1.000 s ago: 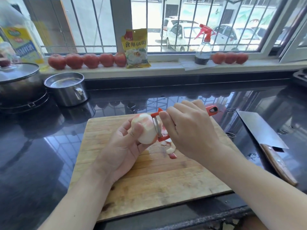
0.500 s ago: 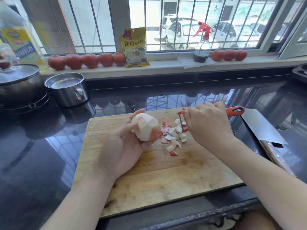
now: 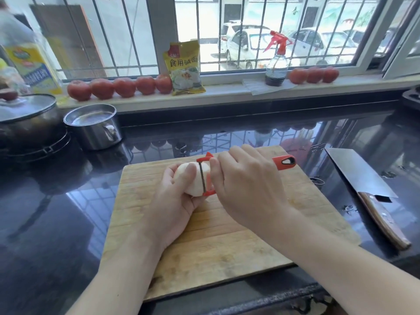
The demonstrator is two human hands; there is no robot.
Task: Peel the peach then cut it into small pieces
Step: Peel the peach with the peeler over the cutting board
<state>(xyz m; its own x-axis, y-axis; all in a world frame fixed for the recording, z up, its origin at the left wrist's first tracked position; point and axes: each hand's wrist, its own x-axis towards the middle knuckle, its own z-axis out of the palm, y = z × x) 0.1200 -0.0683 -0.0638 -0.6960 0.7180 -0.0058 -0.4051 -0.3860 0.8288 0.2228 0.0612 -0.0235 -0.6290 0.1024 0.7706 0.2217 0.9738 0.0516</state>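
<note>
Left hand (image 3: 175, 201) is cupping the peeled, likely slippery peach (image 3: 193, 178); right hand (image 3: 247, 185) is gripping the peeler (image 3: 204, 176) over the board's far edge.

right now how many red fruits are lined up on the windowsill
8: five in a row left of the yellow packet, at; three right of the spray bottle, at. More could be hidden.

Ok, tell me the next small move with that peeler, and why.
Probably draw the peeler across the peach in one short stroke. The right hand has its blade laid against the fruit, which the left hand grips above the cutting board. The flesh looks mostly pale; any skin left is hidden.
</note>
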